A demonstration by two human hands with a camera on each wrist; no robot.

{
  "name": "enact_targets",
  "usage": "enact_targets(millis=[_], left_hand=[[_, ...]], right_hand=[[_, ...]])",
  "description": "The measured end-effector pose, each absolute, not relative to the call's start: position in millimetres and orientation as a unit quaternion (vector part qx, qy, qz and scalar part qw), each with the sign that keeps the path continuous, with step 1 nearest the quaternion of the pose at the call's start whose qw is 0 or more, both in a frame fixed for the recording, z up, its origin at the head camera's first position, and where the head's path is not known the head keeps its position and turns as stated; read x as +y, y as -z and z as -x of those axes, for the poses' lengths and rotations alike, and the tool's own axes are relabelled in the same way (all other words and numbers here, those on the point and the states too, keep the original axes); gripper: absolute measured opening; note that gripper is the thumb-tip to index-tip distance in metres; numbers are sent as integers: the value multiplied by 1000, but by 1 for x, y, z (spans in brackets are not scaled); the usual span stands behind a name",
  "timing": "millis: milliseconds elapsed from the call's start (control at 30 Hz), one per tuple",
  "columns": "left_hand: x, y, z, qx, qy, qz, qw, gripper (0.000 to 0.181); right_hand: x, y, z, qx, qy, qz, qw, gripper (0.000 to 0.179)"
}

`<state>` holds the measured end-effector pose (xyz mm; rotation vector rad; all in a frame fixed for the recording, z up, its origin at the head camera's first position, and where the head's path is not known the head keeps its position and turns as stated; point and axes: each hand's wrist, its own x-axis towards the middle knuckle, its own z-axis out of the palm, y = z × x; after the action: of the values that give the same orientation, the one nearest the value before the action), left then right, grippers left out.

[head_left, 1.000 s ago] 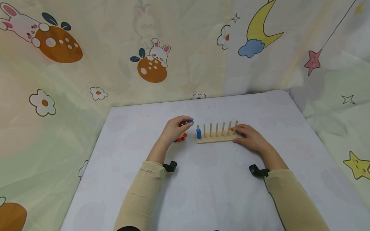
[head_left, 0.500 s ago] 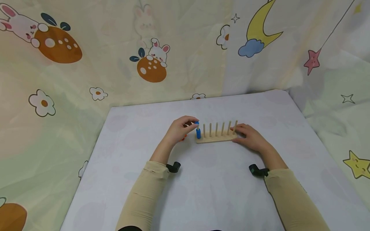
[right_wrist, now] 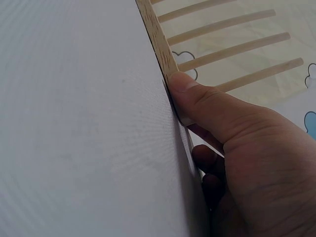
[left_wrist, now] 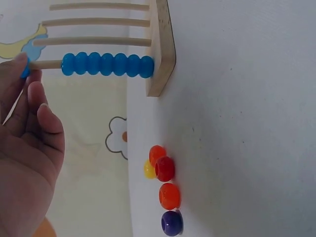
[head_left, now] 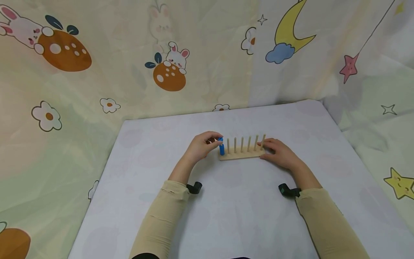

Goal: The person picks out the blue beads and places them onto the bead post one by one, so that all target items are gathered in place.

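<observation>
My left hand (head_left: pixel 201 145) pinches a blue bead (left_wrist: pixel 25 70) between thumb and finger at the tip of the leftmost peg (left_wrist: pixel 47 64). Below it, several blue beads (left_wrist: pixel 107 64) are stacked on that same peg, apart from the pinched one. The peg belongs to a wooden pegboard (head_left: pixel 242 155) with a row of upright pegs. At the board's right end, my right hand (head_left: pixel 280 154) grips the wooden base (right_wrist: pixel 160 44), its thumb (right_wrist: pixel 190 96) pressed on the near edge. The other pegs carry no beads.
Loose beads lie on the white table (head_left: pixel 239 208) left of the board: a purple bead (left_wrist: pixel 172 223), a red bead (left_wrist: pixel 165 169), two orange ones and a yellow bead (left_wrist: pixel 149 169). The left hand hides them in the head view. A printed cloth (head_left: pixel 207 72) hangs behind.
My left hand has moved right and brought the blue bead from beside the board to the leftmost peg's tip, then slightly down. The right hand has stayed at the board's end.
</observation>
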<state>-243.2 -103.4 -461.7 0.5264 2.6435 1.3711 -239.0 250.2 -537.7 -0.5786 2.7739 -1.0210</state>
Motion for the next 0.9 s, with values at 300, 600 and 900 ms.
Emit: enact_targets(millis=[300,600,900], left_hand=[[-104,469,244,871,-456,-173,52,27],[-108,477,244,888,-416,-190,51,26],[-111,485,247,889,-401,-216,49,21]], right_hand=[[249,537,239,920,336,193,65,56],[246,536,239,920,336,192,68,57],[245,535,237,920,334,193,67,56]])
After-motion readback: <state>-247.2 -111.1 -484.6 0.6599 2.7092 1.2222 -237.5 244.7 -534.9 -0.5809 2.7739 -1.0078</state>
